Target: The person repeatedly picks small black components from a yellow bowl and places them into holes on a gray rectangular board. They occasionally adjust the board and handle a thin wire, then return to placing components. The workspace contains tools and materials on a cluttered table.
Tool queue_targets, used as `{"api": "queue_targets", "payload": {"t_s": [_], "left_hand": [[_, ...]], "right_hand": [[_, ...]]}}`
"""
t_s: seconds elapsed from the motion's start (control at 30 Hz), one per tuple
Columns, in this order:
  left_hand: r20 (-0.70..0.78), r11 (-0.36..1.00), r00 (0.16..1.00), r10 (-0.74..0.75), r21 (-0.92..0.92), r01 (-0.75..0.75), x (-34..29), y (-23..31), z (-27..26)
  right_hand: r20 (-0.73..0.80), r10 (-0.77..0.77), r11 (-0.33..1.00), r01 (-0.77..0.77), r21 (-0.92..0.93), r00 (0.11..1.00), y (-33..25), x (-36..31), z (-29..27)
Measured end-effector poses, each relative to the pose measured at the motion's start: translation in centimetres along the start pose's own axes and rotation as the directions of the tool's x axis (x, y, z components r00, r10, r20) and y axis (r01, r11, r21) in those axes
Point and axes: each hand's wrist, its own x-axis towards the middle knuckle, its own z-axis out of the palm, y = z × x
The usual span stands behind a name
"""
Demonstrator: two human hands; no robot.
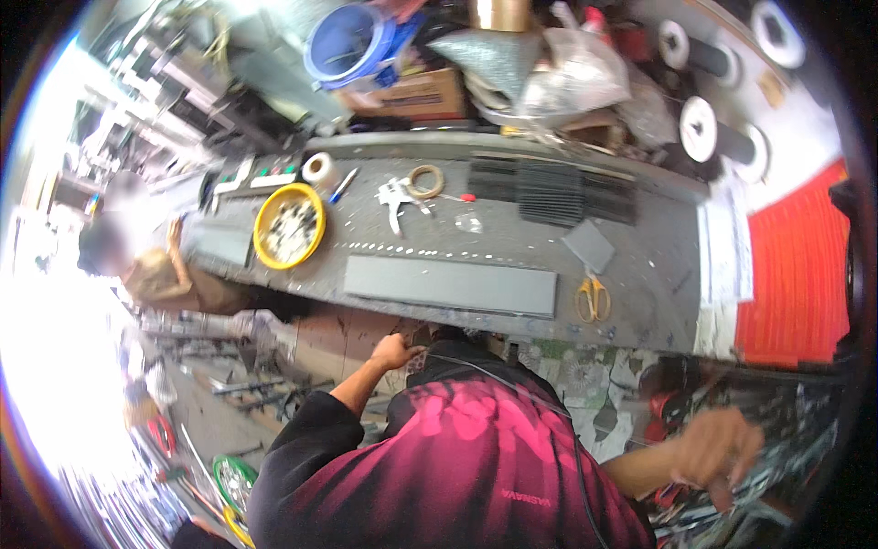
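My left hand (393, 351) is at my waist, just off the near edge of the workbench (439, 240). Its fingers are curled closed, and what they hold, if anything, is hidden. Close to it, a thin dark cable (494, 373) runs across my shirt. Down at the right, my right hand (718, 448) hangs over a dark heap of tools and parts (796, 421); motion smears its fingers. On the bench in front of me lies a long grey flat panel (448, 285). Yellow-handled scissors (593, 300) rest to its right, below a small grey square piece (589, 245).
A yellow bowl of small parts (289, 226), a tape roll (424, 181), a white glue gun (399, 203) and black ribbed strips (551, 192) sit on the bench. Another person (155, 265) is at its left end. Red sheets (794, 265) hang at right; a blue bucket (347, 44) stands behind.
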Motion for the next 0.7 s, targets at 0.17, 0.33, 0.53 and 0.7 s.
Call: {"api": "queue_targets", "payload": {"t_s": [0.17,0.33,0.53,0.7], "left_hand": [[-0.148,0.809,0.798,-0.585,-0.031,0.587,-6.7,-14.2,3.4],[-0.405,0.71,0.604,-0.686,-0.19,0.678,-9.9,-16.7,2.5],[-0.525,0.535,0.441,-0.727,-0.032,0.844,-16.3,-24.6,-6.9],[-0.738,0.425,0.267,-0.619,-0.03,0.905,-23.9,-32.2,-17.4]], "right_hand": [[-0.207,-0.271,0.947,0.222,-0.231,0.94,-4.7,-5.4,-4.2],[-0.733,-0.313,0.947,0.145,-0.285,0.604,-1.1,-19.2,-10.1],[-0.824,-0.419,0.908,0.156,-0.39,0.381,-6.5,-37.1,-11.7],[-0.868,-0.465,0.884,0.159,-0.441,0.178,-12.6,-48.7,-10.9]]}}
